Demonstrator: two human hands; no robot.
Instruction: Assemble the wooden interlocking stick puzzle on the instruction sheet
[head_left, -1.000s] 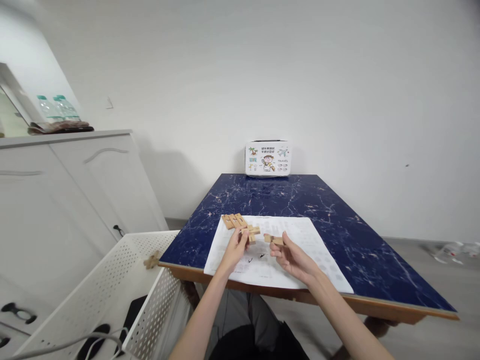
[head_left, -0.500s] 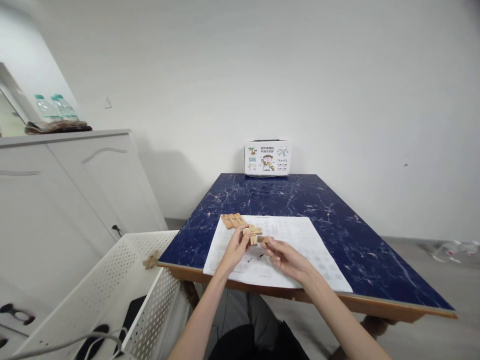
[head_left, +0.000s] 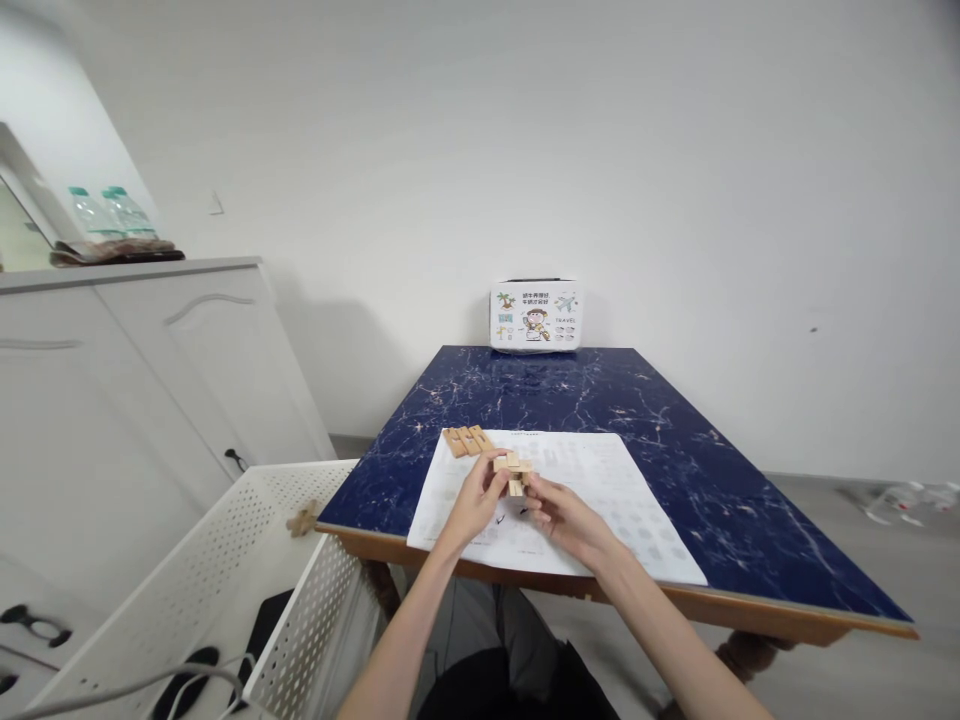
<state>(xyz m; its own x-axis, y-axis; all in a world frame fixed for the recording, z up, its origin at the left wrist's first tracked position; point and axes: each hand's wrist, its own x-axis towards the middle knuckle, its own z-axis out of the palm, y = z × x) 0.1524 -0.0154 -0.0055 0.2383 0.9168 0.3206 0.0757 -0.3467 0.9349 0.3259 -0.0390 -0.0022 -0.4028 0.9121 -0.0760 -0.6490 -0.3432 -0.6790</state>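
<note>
Between my two hands is a cluster of interlocking wooden puzzle pieces (head_left: 513,466), held just above a white printed sheet (head_left: 600,500). My left hand (head_left: 477,497) grips the cluster from its left side, thumb in front. From the right, the fingertips of my right hand (head_left: 568,516) pinch a wooden piece against the cluster; fingers hide most of that piece. Notched wooden pieces (head_left: 466,441) lie side by side at the sheet's upper left corner, just beyond my left hand. Small dark marks or bits show on the sheet below the cluster, too small to name.
The sheet lies on a blue marbled table (head_left: 555,390) with a wooden edge. A white printed case (head_left: 535,316) stands at its back, against the wall. At the left is a white perforated basket (head_left: 300,590) beside white cabinets (head_left: 172,370). Plastic bottles (head_left: 129,215) stand on top.
My right hand has brought its wooden piece left, up against the cluster. The cluster has turned and shifted slightly to the right in my left hand.
</note>
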